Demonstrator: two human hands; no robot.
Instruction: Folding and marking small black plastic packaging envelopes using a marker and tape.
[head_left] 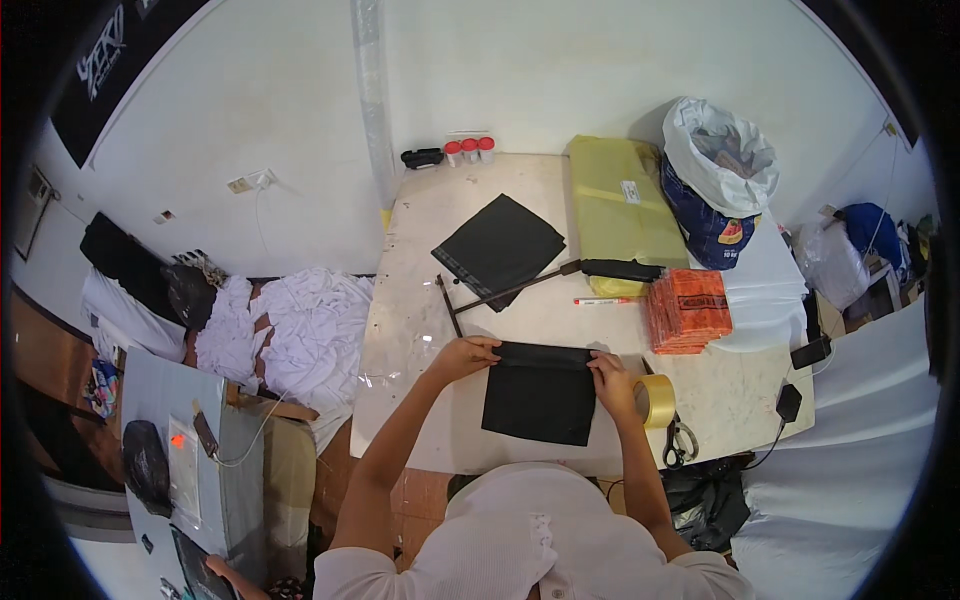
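A flat black plastic mailing bag [537, 405] lies at the near side of the table, its far edge folded over in a band. My left hand [466, 358] pinches the bag's far left corner. At the far right corner, the fingers of my right hand [612, 382] are closed on the same bag. Beyond it, a stack of black mailing bags [500, 240] rests at an angle, partly under a dark metal bar with a crosspiece [505, 292]. Just right of my right hand stands a roll of yellowish tape [657, 400], with black-handled scissors [680, 443] beside it.
Orange packets [690, 308] are stacked at the right, near a red-and-white marker [603, 301]. Farther back are a yellow wrapped package [625, 205] and a blue-and-white sack [715, 180]. Red-lidded jars [470, 151] line the wall. White cloth [315, 335] is heaped left; another person's hand [232, 575] shows lower left.
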